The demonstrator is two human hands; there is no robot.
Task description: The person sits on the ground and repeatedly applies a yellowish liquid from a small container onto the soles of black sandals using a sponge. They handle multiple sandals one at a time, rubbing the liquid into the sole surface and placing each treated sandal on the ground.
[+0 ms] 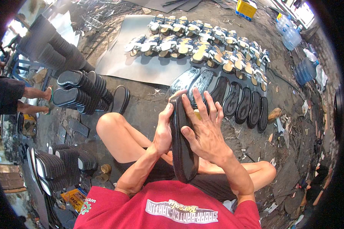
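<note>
Standing on edge above the person's lap, a black sole (182,145) is pressed between both hands. The left hand (163,131) curls round its left edge, fingers hidden behind the rubber; the right hand (205,128) lies flat against its right face, fingers spread, thumb on the rim. Its lower end hides part of the thighs. Just beyond, more soles (239,103) lie in a row on the ground, then strapped sandals (202,47) on a grey sheet (141,65), the far ones blurred. Stacked soles (82,91) stand left
</note>
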